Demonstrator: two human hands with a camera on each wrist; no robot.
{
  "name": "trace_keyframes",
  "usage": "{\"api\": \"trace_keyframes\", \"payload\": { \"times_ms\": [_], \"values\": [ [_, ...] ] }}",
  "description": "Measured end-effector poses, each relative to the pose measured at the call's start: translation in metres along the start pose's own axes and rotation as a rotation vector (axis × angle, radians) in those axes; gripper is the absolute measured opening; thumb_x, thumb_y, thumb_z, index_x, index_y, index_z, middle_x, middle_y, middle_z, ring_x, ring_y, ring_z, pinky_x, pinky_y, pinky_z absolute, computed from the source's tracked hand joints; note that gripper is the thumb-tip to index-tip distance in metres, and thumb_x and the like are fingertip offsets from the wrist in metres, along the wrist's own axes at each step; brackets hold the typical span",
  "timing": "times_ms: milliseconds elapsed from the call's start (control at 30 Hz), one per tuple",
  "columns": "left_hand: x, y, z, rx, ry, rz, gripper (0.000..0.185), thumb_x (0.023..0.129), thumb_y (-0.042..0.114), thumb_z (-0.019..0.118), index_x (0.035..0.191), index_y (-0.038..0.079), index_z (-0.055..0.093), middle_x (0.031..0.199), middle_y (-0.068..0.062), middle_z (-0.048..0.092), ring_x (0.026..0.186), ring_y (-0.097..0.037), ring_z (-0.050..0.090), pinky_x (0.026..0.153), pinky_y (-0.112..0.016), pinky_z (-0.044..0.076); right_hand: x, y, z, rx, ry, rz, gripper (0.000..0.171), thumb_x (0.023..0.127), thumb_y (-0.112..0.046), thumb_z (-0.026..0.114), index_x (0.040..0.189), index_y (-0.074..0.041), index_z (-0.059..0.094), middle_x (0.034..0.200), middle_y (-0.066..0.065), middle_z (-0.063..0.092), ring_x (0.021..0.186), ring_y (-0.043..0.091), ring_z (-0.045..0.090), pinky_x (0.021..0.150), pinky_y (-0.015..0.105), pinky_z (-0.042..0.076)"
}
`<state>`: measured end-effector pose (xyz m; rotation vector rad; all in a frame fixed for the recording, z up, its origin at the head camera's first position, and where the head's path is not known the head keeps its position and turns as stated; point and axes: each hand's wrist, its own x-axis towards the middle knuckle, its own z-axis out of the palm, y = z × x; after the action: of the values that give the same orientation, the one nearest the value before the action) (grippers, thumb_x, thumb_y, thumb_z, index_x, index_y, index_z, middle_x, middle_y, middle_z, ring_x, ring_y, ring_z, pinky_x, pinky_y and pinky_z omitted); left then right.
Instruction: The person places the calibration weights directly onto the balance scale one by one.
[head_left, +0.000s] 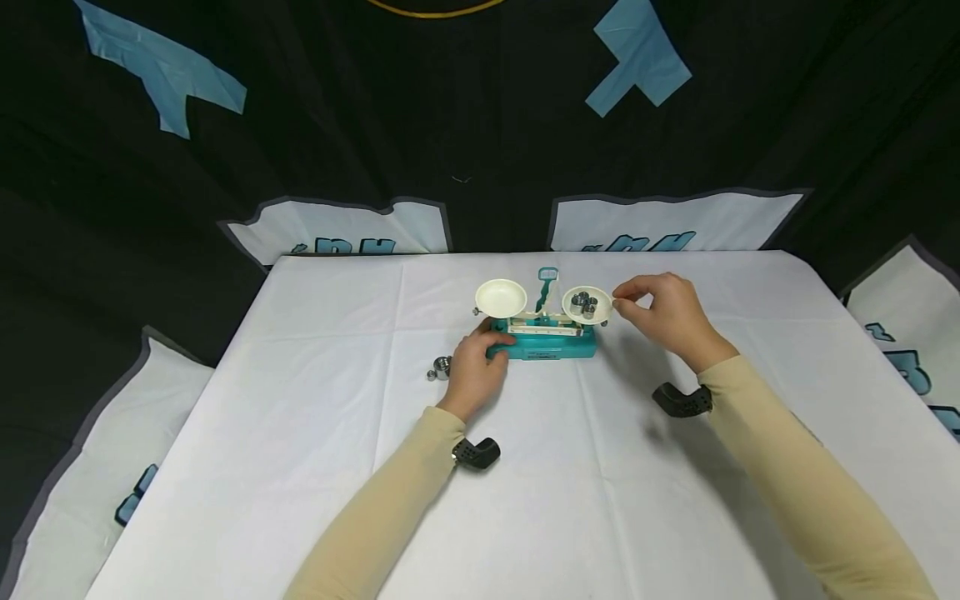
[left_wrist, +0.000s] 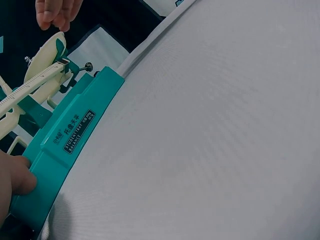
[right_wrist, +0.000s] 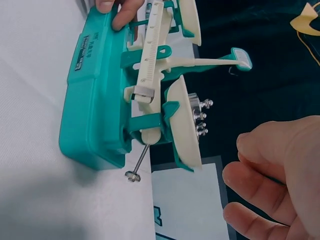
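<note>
My left hand (head_left: 474, 375) grips the left end of the teal balance (head_left: 555, 347) on the bench (head_left: 525, 500); my right hand (head_left: 670, 318), fingers (right_wrist: 257, 187) loosely bent, slightly parted, hovers beside the right pan (head_left: 603, 303).

Sleeves (head_left: 810, 479) were long, lt. tan; wrist cams (head_left: 682, 402) were blk & curved; L hand (head_left: 474, 375) & R hand (head_left: 672, 317) were bare.

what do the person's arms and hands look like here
Long beige sleeves cover both arms, the left sleeve and right sleeve matching. A curved black device sits at each wrist, left device and right device. The left hand and right hand are ungloved.
</note>
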<state>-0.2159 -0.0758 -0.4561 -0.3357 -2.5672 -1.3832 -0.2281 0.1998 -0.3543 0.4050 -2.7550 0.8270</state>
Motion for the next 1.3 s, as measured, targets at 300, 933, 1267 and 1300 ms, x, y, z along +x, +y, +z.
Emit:
{"api": "trace_keyframes", "payload": {
  "times_ms": [300, 933, 1267, 1300],
  "values": [
    [0.000, 0.000, -0.001, -0.003, 0.000, 0.009, 0.022, 0.091, 0.000, 0.059, 0.104, 0.001, 0.076, 0.149, -0.025, 0.054, 0.141, -0.040, 0.051, 0.121, -0.063, 0.031, -0.011, 0.011, -0.009, -0.008, -0.003, 0.030, 0.018, 0.095, -0.013, 0.067, 0.105, -0.002, 0.077, 0.100, 0.018, 0.077, 0.093, 0.031, 0.059, 0.074, 0.036, 0.042],
    [0.000, -0.002, 0.000, 0.000, -0.005, 0.013, 0.025, 0.091, -0.004, 0.057, 0.107, 0.001, 0.076, 0.150, -0.025, 0.053, 0.142, -0.040, 0.050, 0.121, -0.062, 0.030, -0.043, 0.038, -0.010, 0.028, -0.001, 0.097, 0.021, 0.097, -0.018, 0.065, 0.106, -0.003, 0.076, 0.103, 0.017, 0.078, 0.099, 0.031, 0.066, 0.076, 0.035, 0.048],
    [0.000, -0.002, 0.000, 0.007, -0.015, 0.013, 0.026, 0.091, -0.005, 0.056, 0.107, 0.001, 0.076, 0.150, -0.026, 0.052, 0.143, -0.040, 0.049, 0.121, -0.059, 0.032, -0.047, 0.043, 0.006, 0.064, -0.012, 0.096, 0.018, 0.097, -0.012, 0.065, 0.107, -0.001, 0.076, 0.106, 0.018, 0.077, 0.103, 0.034, 0.068, 0.079, 0.037, 0.049],
    [0.000, -0.002, -0.001, 0.004, -0.012, 0.015, 0.026, 0.091, -0.005, 0.056, 0.107, 0.001, 0.076, 0.150, -0.026, 0.052, 0.143, -0.040, 0.049, 0.121, -0.060, 0.032, -0.047, 0.043, 0.009, 0.071, -0.019, 0.100, 0.018, 0.097, -0.012, 0.065, 0.108, -0.001, 0.076, 0.108, 0.018, 0.077, 0.105, 0.034, 0.068, 0.080, 0.038, 0.049]
  ]
}}
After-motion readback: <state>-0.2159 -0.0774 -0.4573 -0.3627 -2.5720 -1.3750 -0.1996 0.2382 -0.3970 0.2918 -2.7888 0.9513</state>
